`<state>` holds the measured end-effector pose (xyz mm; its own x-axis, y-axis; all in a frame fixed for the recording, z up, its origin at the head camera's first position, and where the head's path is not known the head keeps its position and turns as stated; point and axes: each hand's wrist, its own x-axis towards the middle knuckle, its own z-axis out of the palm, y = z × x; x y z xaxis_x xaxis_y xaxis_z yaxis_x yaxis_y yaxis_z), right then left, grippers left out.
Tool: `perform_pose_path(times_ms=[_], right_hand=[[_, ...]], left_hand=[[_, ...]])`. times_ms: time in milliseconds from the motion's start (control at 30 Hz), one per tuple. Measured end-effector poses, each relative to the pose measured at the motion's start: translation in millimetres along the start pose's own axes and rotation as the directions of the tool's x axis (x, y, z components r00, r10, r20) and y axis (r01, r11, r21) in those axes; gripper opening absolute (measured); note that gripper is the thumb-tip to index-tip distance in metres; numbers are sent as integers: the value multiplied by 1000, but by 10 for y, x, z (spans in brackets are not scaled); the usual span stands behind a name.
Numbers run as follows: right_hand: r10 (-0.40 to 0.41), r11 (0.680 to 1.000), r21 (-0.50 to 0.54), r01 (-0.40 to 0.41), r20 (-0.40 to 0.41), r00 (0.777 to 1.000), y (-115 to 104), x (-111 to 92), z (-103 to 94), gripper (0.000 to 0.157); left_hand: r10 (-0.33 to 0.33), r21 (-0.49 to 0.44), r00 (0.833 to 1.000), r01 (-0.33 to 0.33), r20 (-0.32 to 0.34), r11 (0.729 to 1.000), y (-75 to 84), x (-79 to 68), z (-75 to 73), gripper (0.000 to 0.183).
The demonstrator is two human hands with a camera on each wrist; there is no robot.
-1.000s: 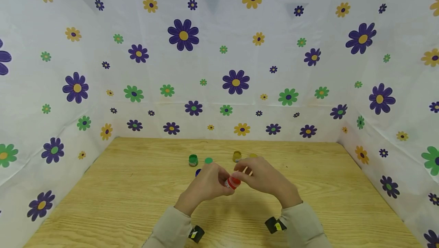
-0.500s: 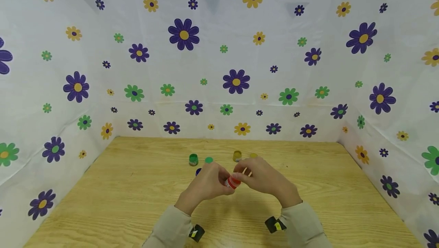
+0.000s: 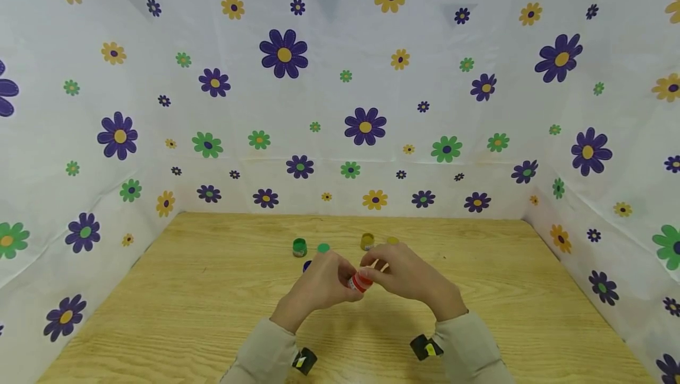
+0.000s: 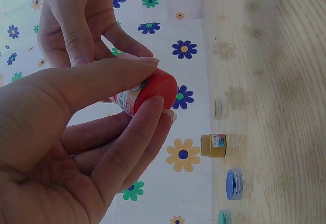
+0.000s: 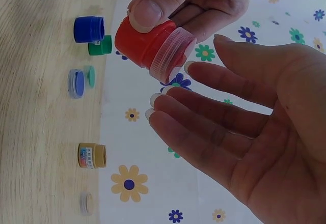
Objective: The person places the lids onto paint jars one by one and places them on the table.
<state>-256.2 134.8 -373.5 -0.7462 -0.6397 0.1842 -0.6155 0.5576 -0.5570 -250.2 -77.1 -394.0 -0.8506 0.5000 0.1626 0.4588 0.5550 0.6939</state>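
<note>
The red jar point(image 5: 135, 48) in the left grip point(image 3: 321, 281) looks like smooth moulded plastic with a soft gloss; its lid point(image 5: 170, 53) is clear plastic, finely ribbed round the side. The label point(image 4: 124, 102) between the fingers is smooth and printed, whether paper or film unclear. Beyond the grip, the blue jar point(image 5: 88, 29), green jar point(image 5: 100, 47) and ochre jar point(image 5: 87, 156) share that smooth plastic look. Beneath the grip, the table point(image 3: 212, 313) shows wood grain under a satin sheen. Behind it, the sleeve point(image 3: 262, 351) is matt cloth.
</note>
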Motion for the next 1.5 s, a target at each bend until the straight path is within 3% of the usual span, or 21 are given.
perform_pose_path(times_ms=[900, 1300, 1500], right_hand=[[-116, 990, 83, 114, 22, 993, -28, 5, 18, 21], [-15, 999, 47, 13, 39, 999, -47, 11, 19, 10], [-11, 1000, 23, 10, 42, 999, -28, 13, 27, 10]], left_hand=[[-17, -15, 1000, 17, 7, 1000, 23, 8, -6, 18], [11, -11, 1000, -11, 3, 1000, 26, 3, 11, 13], [-3, -11, 1000, 3, 8, 1000, 23, 1, 11, 11]])
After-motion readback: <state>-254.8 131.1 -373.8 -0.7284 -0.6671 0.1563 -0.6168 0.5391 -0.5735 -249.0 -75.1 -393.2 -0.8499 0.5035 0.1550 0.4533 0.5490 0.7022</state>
